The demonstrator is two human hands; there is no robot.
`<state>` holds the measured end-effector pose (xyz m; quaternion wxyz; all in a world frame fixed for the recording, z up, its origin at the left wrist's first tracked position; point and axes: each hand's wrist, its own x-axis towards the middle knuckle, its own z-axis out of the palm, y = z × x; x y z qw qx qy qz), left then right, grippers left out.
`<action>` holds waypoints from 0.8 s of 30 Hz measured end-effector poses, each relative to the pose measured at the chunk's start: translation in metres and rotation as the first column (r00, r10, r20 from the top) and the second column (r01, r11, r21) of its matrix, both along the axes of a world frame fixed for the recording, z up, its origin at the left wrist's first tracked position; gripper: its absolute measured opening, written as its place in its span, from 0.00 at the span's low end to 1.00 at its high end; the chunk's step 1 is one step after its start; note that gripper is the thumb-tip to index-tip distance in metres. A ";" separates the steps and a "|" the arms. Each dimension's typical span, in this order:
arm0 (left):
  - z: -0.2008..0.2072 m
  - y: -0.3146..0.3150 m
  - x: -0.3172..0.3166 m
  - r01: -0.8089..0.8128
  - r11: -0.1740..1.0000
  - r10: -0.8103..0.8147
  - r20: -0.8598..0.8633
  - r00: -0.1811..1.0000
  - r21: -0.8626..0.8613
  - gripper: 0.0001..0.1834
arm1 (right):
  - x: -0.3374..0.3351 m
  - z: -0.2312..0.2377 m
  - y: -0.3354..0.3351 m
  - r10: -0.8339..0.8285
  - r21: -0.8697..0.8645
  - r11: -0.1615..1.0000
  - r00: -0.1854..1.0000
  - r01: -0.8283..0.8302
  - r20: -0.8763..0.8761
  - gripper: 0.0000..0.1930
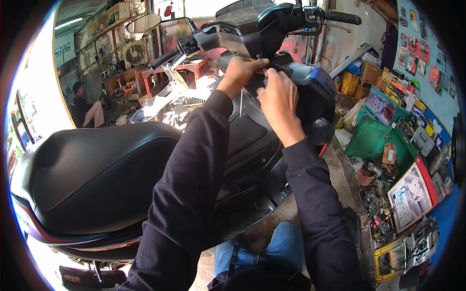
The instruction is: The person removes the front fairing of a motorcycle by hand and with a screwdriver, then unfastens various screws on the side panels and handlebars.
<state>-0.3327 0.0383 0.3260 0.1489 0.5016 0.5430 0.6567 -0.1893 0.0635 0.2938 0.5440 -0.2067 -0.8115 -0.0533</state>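
A black scooter stands side-on in front of me, its long seat (pixel 107 165) to the left and its handlebar cover (pixel 238 24) at the far side. My left hand (pixel 238 75) is closed just below the handlebar, thumb and fingers pinched together. Below it hangs a thin pale rod (pixel 241 103), apparently gripped in those fingers. Close beside it, my right hand (pixel 280 97) has its fingers curled together in front of the scooter's front panel (pixel 303 72). Whatever lies between its fingertips is too small or hidden to name.
A mirror (pixel 143 23) and a left grip (pixel 164 59) stick out over a red bench. At right are an open green metal box (pixel 369 133), a picture board (pixel 412 196) and loose parts. Another person (pixel 85 106) sits at the far left. Packaged parts hang on the right wall.
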 end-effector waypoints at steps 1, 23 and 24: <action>0.001 -0.001 0.001 -0.022 1.000 0.022 -0.011 1.000 -0.003 0.12 | 0.000 0.001 -0.001 0.038 -0.045 0.998 0.999 -0.037 0.022 0.18; 0.005 -0.001 0.014 0.085 0.996 -0.090 0.206 0.974 0.032 0.09 | 0.002 -0.025 0.001 0.227 -0.158 0.954 0.959 -0.254 -0.169 0.20; 0.003 0.000 0.012 0.129 0.991 -0.132 0.203 0.970 0.031 0.10 | 0.001 -0.027 0.004 0.202 -0.171 0.960 0.972 -0.221 -0.124 0.20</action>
